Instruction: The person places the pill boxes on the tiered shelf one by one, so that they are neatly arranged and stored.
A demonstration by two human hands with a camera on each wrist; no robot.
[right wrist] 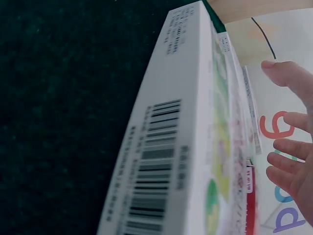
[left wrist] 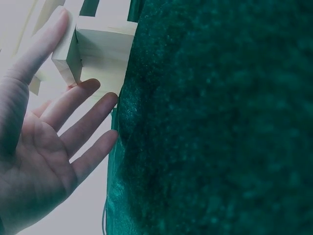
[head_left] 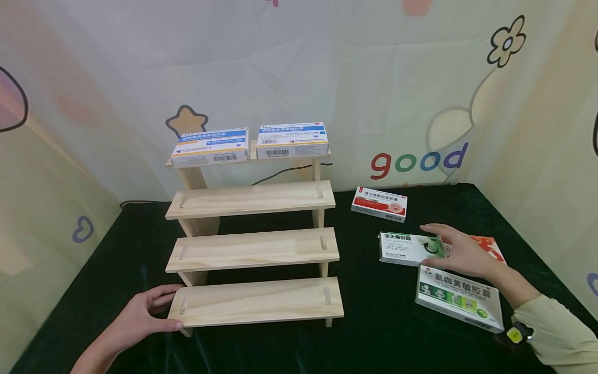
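Note:
A stepped wooden stand [head_left: 254, 302] with several shelves is in the middle-left of the head view. My left hand [head_left: 137, 319] holds the left end of its lowest shelf, thumb at the front corner and fingers at the rear; the left wrist view shows this hand [left wrist: 54, 132] with the other fingers spread. On the right, my right hand [head_left: 467, 253] is over a green-and-white medicine box [head_left: 404, 248] and a red-orange box [head_left: 489, 246] it partly covers. Nearer lies a white medicine box with green pictures [head_left: 460, 298]. The right wrist view shows that hand [right wrist: 293, 142] with nothing in its fingers.
Two blue-and-white medicine boxes, left [head_left: 210, 147] and right [head_left: 293, 140], lie on the top shelf. A red-and-white box [head_left: 379, 203] lies farther back on the dark green cloth [head_left: 374, 332]. A printed curtain [head_left: 299, 67] hangs behind, with a thin black cable [head_left: 282, 173] before it.

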